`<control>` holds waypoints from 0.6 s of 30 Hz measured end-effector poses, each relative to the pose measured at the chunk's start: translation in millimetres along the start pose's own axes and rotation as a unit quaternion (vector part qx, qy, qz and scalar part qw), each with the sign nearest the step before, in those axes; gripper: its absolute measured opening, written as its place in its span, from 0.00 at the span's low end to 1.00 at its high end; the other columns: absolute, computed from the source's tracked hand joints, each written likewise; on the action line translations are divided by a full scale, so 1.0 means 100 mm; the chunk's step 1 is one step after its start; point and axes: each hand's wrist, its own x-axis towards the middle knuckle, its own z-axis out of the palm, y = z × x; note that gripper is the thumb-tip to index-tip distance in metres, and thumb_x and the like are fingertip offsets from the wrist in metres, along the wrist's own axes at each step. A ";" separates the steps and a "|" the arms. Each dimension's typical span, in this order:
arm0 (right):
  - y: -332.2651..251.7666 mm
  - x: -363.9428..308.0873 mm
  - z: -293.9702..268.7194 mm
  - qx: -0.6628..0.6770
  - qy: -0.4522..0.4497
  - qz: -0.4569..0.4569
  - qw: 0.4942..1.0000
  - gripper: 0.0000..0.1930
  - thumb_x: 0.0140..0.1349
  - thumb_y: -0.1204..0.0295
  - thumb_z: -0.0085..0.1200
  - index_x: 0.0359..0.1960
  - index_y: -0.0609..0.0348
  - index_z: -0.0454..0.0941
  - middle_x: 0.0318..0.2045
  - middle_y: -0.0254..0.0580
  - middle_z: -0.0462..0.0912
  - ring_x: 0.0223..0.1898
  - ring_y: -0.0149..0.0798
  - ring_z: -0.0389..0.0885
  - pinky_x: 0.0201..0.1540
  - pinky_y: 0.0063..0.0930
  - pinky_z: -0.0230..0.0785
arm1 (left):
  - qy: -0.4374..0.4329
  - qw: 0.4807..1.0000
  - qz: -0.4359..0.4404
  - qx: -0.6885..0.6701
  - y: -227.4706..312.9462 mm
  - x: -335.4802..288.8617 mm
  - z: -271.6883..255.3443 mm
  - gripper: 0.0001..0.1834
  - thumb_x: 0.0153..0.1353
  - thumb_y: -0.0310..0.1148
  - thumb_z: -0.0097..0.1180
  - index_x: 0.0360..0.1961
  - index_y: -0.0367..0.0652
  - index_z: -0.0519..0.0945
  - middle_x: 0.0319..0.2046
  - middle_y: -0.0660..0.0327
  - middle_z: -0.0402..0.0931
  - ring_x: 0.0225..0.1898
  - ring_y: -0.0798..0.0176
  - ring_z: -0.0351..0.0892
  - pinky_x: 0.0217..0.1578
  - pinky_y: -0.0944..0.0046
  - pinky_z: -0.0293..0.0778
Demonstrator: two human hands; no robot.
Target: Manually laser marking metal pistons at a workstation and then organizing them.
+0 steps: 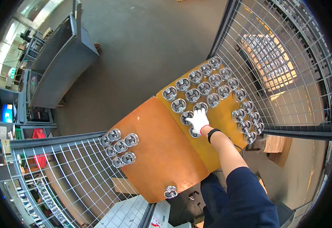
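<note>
My right hand (198,121), in a white glove with a red cuff, reaches over the ochre half of the tabletop (211,146). Its fingers stretch onto the near side of a silver metal piston (200,106), and the thumb spreads left beside another piston (186,117). A further piston (193,132) shows partly beside the glove. Several more pistons (192,95) stand in rows beyond the fingers, while a separate group (244,126) lines the right edge. Only this one hand appears; my left hand is out of view.
The orange half (158,148) carries a small cluster of pistons (120,146) at its left and one piston (170,192) near the front edge. Wire mesh panels (82,167) flank the tabletop on both sides. A grey cart (65,64) stands at far left.
</note>
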 end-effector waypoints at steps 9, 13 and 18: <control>0.21 -0.03 0.13 0.088 -0.001 -0.134 0.987 0.24 0.49 0.75 0.60 0.50 0.44 0.75 0.41 0.56 0.73 0.45 0.56 0.75 0.44 0.46 0.70 | 0.010 0.998 -0.044 -0.042 -0.02 0.05 0.17 0.26 0.65 0.36 0.52 0.60 0.32 0.70 0.58 0.42 0.71 0.58 0.46 0.72 0.68 0.47 0.56; 0.17 0.06 0.14 0.077 -0.005 -0.135 0.988 0.14 0.62 0.65 0.52 0.48 0.53 0.77 0.43 0.57 0.78 0.46 0.56 0.79 0.45 0.46 0.72 | 0.043 0.994 -0.052 -0.084 0.10 -0.09 -0.19 0.26 0.64 0.36 0.54 0.59 0.31 0.71 0.57 0.42 0.73 0.56 0.45 0.74 0.67 0.47 0.56; 0.25 0.05 0.45 0.194 0.034 -0.011 0.980 0.12 0.64 0.60 0.48 0.41 0.52 0.79 0.37 0.56 0.80 0.43 0.53 0.80 0.46 0.44 0.72 | 0.122 0.978 -0.059 -0.160 0.03 -0.46 -1.03 0.27 0.62 0.37 0.57 0.58 0.30 0.72 0.55 0.41 0.75 0.54 0.45 0.76 0.67 0.46 0.57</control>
